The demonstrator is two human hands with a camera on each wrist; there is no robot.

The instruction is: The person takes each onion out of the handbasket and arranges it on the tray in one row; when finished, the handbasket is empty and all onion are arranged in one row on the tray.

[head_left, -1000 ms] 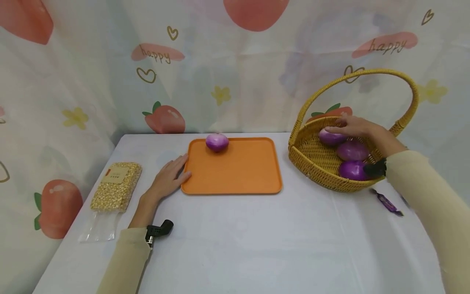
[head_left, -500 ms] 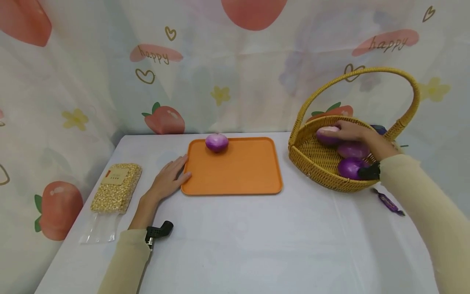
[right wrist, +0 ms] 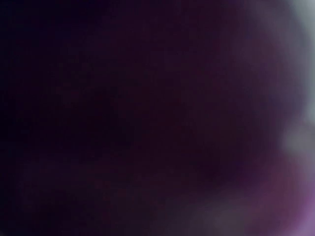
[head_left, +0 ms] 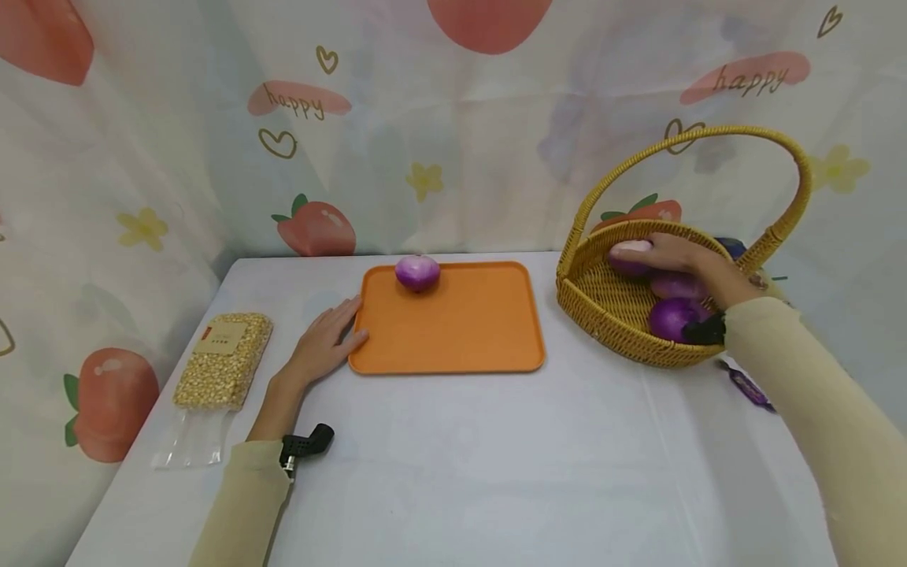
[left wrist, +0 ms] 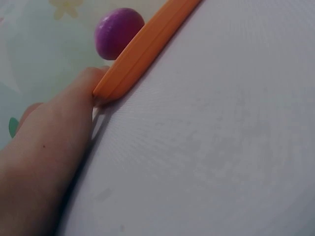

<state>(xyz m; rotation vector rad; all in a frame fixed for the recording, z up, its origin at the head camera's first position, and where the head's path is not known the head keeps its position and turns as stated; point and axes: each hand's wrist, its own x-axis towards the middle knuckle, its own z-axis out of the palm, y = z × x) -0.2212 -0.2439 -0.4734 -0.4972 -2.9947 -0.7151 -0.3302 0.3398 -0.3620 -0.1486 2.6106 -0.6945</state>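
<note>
In the head view my right hand (head_left: 676, 256) reaches into the wicker basket (head_left: 609, 319) and grips the rearmost red onion (head_left: 625, 266) from above, thumb along its near side, the other fingertips hidden behind it. Two more red onions are under and beside that wrist, one partly covered (head_left: 675, 285) and one nearer the front rim (head_left: 668, 317). My left hand (head_left: 322, 346) rests at the left edge of the orange tray (head_left: 460, 335), fingers outstretched and thumb on the rim. A single red onion (head_left: 417, 273) sits on the tray's back part. The right wrist view is dark and blurred.
A bag of yellow kernels (head_left: 223, 362) lies at the left of the white-covered table (head_left: 482, 472). A small purple-wrapped candy (head_left: 749, 389) is in front of the basket, partly behind the right sleeve. The basket's tall handle (head_left: 737, 131) arches over the right hand. Patterned cloth (head_left: 489, 157) hangs behind.
My right hand has lowered onto the rear onion and closed round it, and the onion has shifted slightly left. The left hand stays at the tray.
</note>
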